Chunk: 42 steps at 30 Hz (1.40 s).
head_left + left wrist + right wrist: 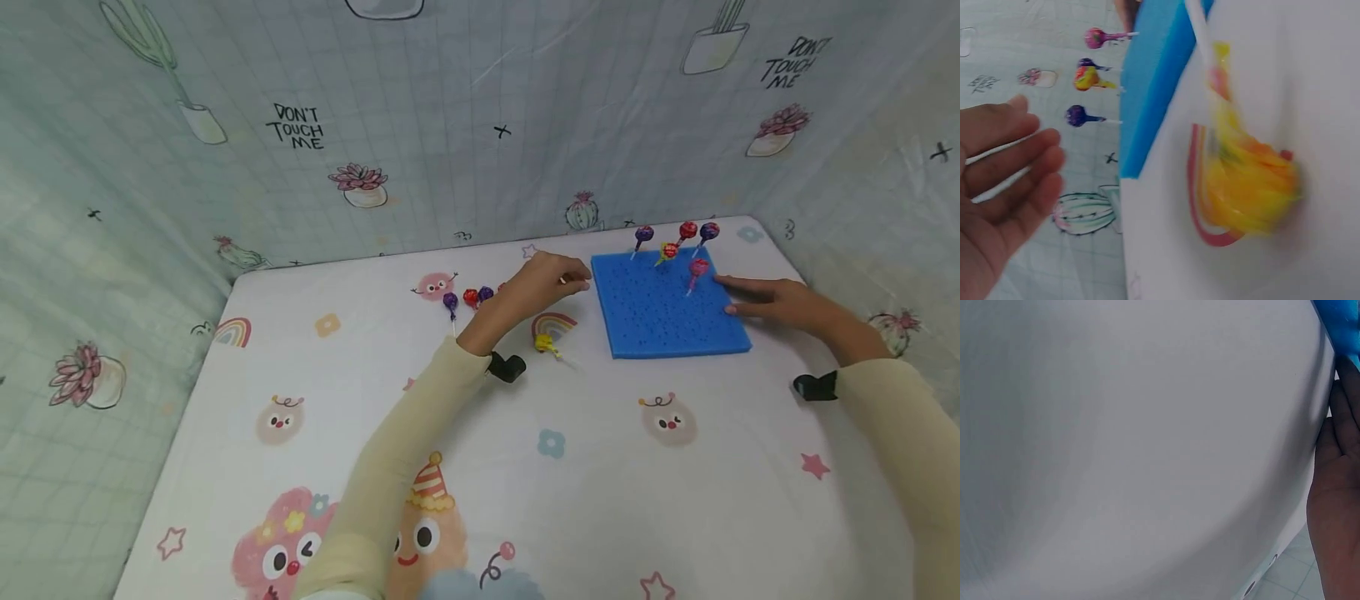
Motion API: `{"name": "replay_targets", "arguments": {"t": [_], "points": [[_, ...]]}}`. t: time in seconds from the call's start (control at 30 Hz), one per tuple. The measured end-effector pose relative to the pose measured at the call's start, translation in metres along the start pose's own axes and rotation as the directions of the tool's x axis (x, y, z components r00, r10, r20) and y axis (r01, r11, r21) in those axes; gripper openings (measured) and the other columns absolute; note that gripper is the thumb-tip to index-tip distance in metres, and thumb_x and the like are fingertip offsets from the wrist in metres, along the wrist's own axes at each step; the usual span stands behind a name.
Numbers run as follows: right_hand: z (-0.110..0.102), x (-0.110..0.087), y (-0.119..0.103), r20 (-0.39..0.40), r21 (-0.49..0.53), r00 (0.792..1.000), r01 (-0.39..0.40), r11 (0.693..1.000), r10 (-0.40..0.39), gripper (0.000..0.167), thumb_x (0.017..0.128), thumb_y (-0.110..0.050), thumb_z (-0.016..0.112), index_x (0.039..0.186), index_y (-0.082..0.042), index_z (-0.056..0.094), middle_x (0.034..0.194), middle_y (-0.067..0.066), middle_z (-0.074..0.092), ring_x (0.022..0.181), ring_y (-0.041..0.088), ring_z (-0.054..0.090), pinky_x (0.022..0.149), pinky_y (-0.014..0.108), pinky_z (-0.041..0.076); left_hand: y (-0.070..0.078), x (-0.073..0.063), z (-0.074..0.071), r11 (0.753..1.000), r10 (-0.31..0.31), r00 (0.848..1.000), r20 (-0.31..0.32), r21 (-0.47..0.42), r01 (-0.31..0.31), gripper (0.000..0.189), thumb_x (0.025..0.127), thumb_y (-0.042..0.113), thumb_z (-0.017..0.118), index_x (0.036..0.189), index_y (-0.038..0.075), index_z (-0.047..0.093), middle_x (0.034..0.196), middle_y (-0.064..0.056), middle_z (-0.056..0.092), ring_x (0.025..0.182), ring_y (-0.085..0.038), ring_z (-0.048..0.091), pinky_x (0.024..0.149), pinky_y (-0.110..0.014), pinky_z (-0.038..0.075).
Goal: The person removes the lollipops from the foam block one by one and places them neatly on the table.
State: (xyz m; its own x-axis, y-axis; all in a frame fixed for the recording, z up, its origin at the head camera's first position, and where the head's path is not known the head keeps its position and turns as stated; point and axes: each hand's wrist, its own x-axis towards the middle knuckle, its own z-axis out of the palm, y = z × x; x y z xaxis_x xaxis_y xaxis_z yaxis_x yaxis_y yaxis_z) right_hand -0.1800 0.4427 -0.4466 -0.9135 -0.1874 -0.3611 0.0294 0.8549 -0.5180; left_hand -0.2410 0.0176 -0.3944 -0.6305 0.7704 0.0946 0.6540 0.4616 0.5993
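A blue board (670, 312) dotted with small holes lies at the back right of the table. Several lollipops stand upright or leaning in its back part, among them a pink one (698, 268) and a purple one (1077, 115). My left hand (542, 285) hovers just left of the board, its fingers relaxed and nothing in them. Below that hand a yellow lollipop (1250, 181) lies on the table, close to the wrist camera. My right hand (795, 307) rests with straight fingers against the board's right edge; its fingers (1344, 406) touch the blue side.
More lollipops lie left of my left hand, including a purple one (450, 302) and a red one (470, 297); my left hand partly hides this group. A patterned curtain (450, 125) rises behind the white printed tablecloth (600, 500).
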Motion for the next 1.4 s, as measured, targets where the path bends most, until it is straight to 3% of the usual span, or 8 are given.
{"name": "replay_targets", "arguments": {"t": [0.1, 0.27, 0.43, 0.57, 0.7, 1.07, 1.2, 1.4], "points": [[-0.002, 0.0, -0.001, 0.004, -0.01, 1.0, 0.0, 1.0, 0.0, 0.079, 0.1, -0.049, 0.06, 0.163, -0.018, 0.023, 0.163, 0.032, 0.013, 0.143, 0.065, 0.008, 0.104, 0.083, 0.013, 0.003, -0.012, -0.005, 0.998, -0.058, 0.993, 0.098, 0.024, 0.055, 0.027, 0.102, 0.016, 0.064, 0.124, 0.003, 0.071, 0.12, -0.008, 0.072, 0.106, -0.016, 0.068, 0.09, -0.022, 0.054], [-0.002, 0.002, -0.001, 0.01, -0.009, 1.0, -0.003, 1.0, 0.003, 0.078, 0.101, -0.047, 0.061, 0.163, -0.018, 0.022, 0.163, 0.032, 0.012, 0.143, 0.065, 0.007, 0.104, 0.082, 0.013, 0.008, -0.042, -0.017, 0.99, -0.123, 0.961, 0.246, 0.091, 0.104, 0.025, 0.099, 0.014, 0.068, 0.122, 0.004, 0.072, 0.118, -0.007, 0.073, 0.106, -0.019, 0.068, 0.091, -0.027, 0.055], [-0.003, 0.003, 0.0, 0.005, -0.006, 1.0, 0.006, 1.0, -0.006, 0.077, 0.101, -0.045, 0.061, 0.162, -0.017, 0.022, 0.163, 0.033, 0.012, 0.143, 0.065, 0.006, 0.104, 0.082, 0.014, 0.001, -0.083, -0.029, 0.982, -0.181, 0.969, 0.17, 0.079, 0.17, 0.024, 0.097, 0.011, 0.07, 0.119, 0.003, 0.073, 0.114, -0.008, 0.073, 0.099, -0.02, 0.068, 0.088, -0.028, 0.056], [-0.003, 0.002, 0.001, 0.018, -0.025, 1.0, 0.006, 1.0, -0.005, 0.078, 0.101, -0.046, 0.06, 0.162, -0.016, 0.022, 0.162, 0.034, 0.012, 0.142, 0.066, 0.008, 0.103, 0.083, 0.015, -0.01, -0.114, -0.033, 0.955, -0.291, 0.947, 0.134, 0.092, 0.28, 0.023, 0.095, 0.01, 0.072, 0.118, 0.004, 0.074, 0.112, -0.007, 0.073, 0.1, -0.021, 0.067, 0.088, -0.031, 0.056], [-0.002, 0.0, 0.004, 0.015, -0.032, 1.0, 0.002, 0.999, -0.001, 0.078, 0.101, -0.047, 0.06, 0.162, -0.017, 0.022, 0.162, 0.034, 0.013, 0.141, 0.067, 0.008, 0.102, 0.083, 0.014, -0.021, -0.132, -0.028, 0.936, -0.349, 0.929, 0.122, 0.094, 0.339, 0.023, 0.095, 0.011, 0.073, 0.116, 0.005, 0.074, 0.11, -0.009, 0.073, 0.103, -0.022, 0.067, 0.088, -0.034, 0.057], [0.003, 0.001, 0.005, 0.017, 0.008, 1.0, 0.006, 1.0, -0.007, 0.078, 0.101, -0.045, 0.062, 0.162, -0.016, 0.023, 0.163, 0.033, 0.014, 0.143, 0.065, 0.007, 0.103, 0.083, 0.014, -0.036, -0.139, -0.004, 0.915, -0.405, 0.911, 0.082, 0.033, 0.403, 0.018, 0.091, 0.01, 0.077, 0.109, 0.006, 0.076, 0.102, -0.007, 0.073, 0.095, -0.021, 0.064, 0.086, -0.033, 0.056], [0.002, 0.002, 0.006, 0.013, -0.005, 1.0, 0.0, 1.0, 0.0, 0.079, 0.101, -0.045, 0.062, 0.162, -0.016, 0.022, 0.163, 0.033, 0.013, 0.142, 0.066, 0.007, 0.103, 0.083, 0.013, -0.037, -0.138, -0.003, 0.927, -0.374, 0.925, 0.063, 0.001, 0.374, 0.012, 0.09, 0.01, 0.079, 0.101, 0.008, 0.076, 0.097, -0.004, 0.072, 0.09, -0.02, 0.064, 0.082, -0.032, 0.056], [0.0, 0.004, 0.006, 0.007, 0.003, 1.0, 0.014, 1.0, -0.014, 0.077, 0.101, -0.044, 0.062, 0.162, -0.017, 0.024, 0.163, 0.032, 0.014, 0.143, 0.065, 0.007, 0.103, 0.083, 0.014, -0.033, -0.127, -0.007, 0.96, -0.272, 0.962, 0.023, -0.058, 0.273, 0.013, 0.089, 0.006, 0.079, 0.101, 0.008, 0.076, 0.098, -0.002, 0.072, 0.088, -0.015, 0.067, 0.08, -0.026, 0.057]]}}
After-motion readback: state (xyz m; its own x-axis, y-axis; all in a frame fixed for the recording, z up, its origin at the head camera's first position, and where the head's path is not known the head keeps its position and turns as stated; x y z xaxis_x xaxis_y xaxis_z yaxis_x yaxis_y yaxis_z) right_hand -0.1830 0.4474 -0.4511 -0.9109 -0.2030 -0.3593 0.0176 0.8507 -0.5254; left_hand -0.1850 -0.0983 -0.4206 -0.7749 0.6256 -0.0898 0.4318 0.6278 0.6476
